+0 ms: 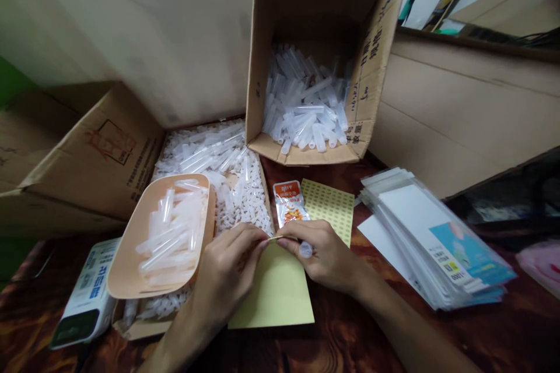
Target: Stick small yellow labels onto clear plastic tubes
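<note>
My left hand (234,259) is closed, its thumb and fingertips pinching one end of a small yellowish piece (275,238) that looks like a sticker. At the other end of that piece are the fingertips of my right hand (328,256). A translucent plastic tube (305,249) lies in the curled fingers of the right hand, with one round end showing. Beneath both hands is a plain yellow sheet (284,297). Just behind them lie a sheet with rows of small gold marks (330,204) and a red and white snack packet (289,198).
A peach plastic tray (114,280) of clear tubes sits left, on a shallow cardboard box with many small white caps (251,204). A tipped carton (380,87) holds more tubes. Bagged cards (420,227) lie right. A white device (83,309) and another carton (87,157) stand left.
</note>
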A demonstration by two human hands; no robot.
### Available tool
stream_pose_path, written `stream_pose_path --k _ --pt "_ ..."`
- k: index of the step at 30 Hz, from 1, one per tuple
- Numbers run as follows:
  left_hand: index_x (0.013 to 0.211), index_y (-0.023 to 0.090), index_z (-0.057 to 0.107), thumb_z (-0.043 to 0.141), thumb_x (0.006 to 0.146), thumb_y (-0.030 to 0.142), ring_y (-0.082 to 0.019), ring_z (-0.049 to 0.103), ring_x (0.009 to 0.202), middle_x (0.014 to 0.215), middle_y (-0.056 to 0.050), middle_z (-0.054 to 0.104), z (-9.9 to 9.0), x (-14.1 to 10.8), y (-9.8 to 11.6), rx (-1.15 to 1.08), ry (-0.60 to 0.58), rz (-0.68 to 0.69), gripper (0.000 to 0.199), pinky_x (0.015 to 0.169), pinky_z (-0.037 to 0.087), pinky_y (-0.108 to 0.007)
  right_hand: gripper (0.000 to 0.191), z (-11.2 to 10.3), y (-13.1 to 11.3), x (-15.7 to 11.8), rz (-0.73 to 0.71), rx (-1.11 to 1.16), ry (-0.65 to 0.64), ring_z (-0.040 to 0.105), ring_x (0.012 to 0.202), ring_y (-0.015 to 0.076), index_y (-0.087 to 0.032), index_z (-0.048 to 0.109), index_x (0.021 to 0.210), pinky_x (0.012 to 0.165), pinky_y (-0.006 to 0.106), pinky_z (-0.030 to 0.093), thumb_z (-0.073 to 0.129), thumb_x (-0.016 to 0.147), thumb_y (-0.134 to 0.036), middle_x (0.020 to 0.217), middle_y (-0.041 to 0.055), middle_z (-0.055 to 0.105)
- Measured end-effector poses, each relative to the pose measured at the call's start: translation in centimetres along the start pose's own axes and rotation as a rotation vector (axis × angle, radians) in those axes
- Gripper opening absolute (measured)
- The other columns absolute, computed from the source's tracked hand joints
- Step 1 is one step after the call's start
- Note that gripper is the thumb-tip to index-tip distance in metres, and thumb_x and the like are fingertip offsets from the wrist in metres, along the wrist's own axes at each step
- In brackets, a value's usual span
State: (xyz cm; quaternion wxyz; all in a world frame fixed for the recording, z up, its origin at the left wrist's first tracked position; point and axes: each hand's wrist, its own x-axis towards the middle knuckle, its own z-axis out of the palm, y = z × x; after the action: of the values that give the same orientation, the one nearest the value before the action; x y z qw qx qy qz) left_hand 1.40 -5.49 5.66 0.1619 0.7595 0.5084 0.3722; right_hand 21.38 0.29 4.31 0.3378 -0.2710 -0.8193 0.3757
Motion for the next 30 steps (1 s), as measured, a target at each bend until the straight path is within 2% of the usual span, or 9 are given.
stream_pose_path --k 4,12,20,30 --pt "0.097 0.018 0.063 0.054 0.098 0.011 -0.018 0.067 0.079 0.090 -0.004 0.071 0.2 -0.2 -0.4 0.099 0.017 0.060 0.012 0.071 0.053 -0.029 0.013 0.0 0.0 0.0 0.003 -0.012 -0.006 0.068 0.074 0.0176 -0.018 0.070 0.094 0.067 0.026 0.048 0.057 0.098 -0.016 0.085 0.0053 0.074" --pt "0.100 0.019 0.063 0.058 0.098 0.013 -0.018 0.068 0.083 0.093 -0.004 0.071 0.1 -0.2 -0.5 0.119 0.003 0.099 0.008 0.075 0.055 -0.030 0.016 -0.1 0.1 -0.1 0.016 -0.028 -0.032 0.068 0.074 0.0179 -0.018 0.070 0.095 0.067 0.026 0.048 0.054 0.100 -0.017 0.084 0.0055 0.073" --pt "0.092 0.017 0.060 0.058 0.097 0.012 -0.015 0.066 0.074 0.082 -0.003 0.067 0.3 0.0 -0.2 0.051 -0.014 0.074 0.008 0.067 0.053 -0.024 0.014 0.2 0.4 -0.3 -0.024 -0.055 -0.023 0.067 0.067 0.0157 -0.018 0.069 0.096 0.062 0.025 0.046 0.056 0.101 -0.020 0.081 0.0043 0.073" --pt "0.100 0.016 0.063 0.057 0.099 0.015 -0.020 0.068 0.084 0.092 -0.007 0.071 1.1 -0.3 -0.6 0.142 0.018 0.139 0.007 0.075 0.056 -0.031 0.016 0.3 0.0 -0.4 0.045 -0.044 -0.029 0.068 0.069 0.0163 -0.017 0.066 0.094 0.064 0.025 0.047 0.052 0.102 -0.020 0.081 0.0040 0.071"
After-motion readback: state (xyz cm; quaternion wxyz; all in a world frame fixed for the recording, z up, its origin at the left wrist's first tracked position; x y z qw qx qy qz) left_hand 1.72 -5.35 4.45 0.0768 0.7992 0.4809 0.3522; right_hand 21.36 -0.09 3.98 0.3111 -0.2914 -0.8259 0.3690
